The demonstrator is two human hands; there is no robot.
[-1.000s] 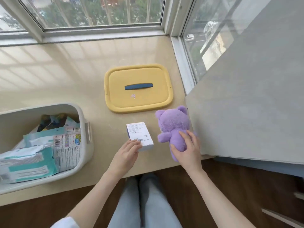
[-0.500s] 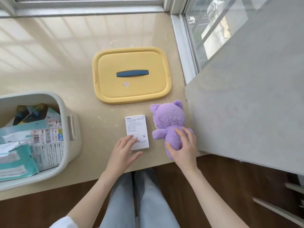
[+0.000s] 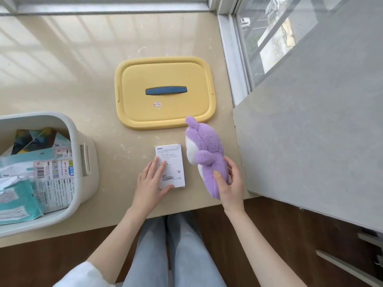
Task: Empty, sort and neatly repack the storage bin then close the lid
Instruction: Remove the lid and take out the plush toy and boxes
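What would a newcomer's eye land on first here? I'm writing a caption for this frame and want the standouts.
Probably the purple plush toy, tipped on its side in the right hand near the counter's front edge. Just behind it lies the yellow lid with its blue handle, off the bin. At far left the white storage bin stands open, still holding packets, while the left hand rests on a small white box.
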